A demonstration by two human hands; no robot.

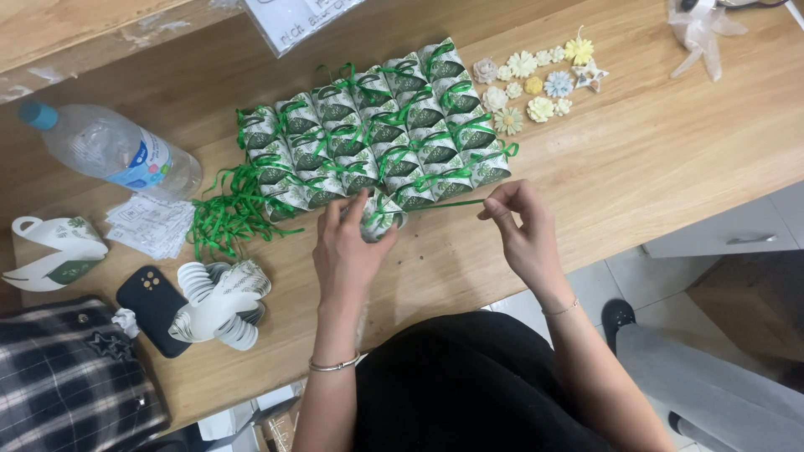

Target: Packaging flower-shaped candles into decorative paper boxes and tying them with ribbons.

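Your left hand [347, 247] is closed around a small box [381, 219], white with a green leaf print, fingers curled over its top and holding it on the table [636, 167] at the near edge of the packed rows. Your right hand [521, 226] pinches the end of a green ribbon [444, 203] between thumb and forefinger; the other fingers are loosely bent. The ribbon runs taut from that pinch leftward to the box. A thin bracelet sits on each wrist. To your left, near the table's front edge, lie a stack of flat blanks [219, 303] with scalloped edges, a dark phone [154, 308] face down just beside them, and a plaid bag [71, 377] at the corner. Further left is one unfolded blank [54, 251], with a small pile of paper tags [151, 224] next to it. A tangle of loose ribbons [226, 213] lies between the tags and the rows, touching the nearest boxes. Just beyond your hands, the finished boxes [381, 125] stand in tight rows, each tied with green ribbon, touching one another. A plastic bottle [113, 149] lies on its side to the far left. To the far right of the rows is a cluster of small paper flowers [529, 84] in white, yellow and pale blue.
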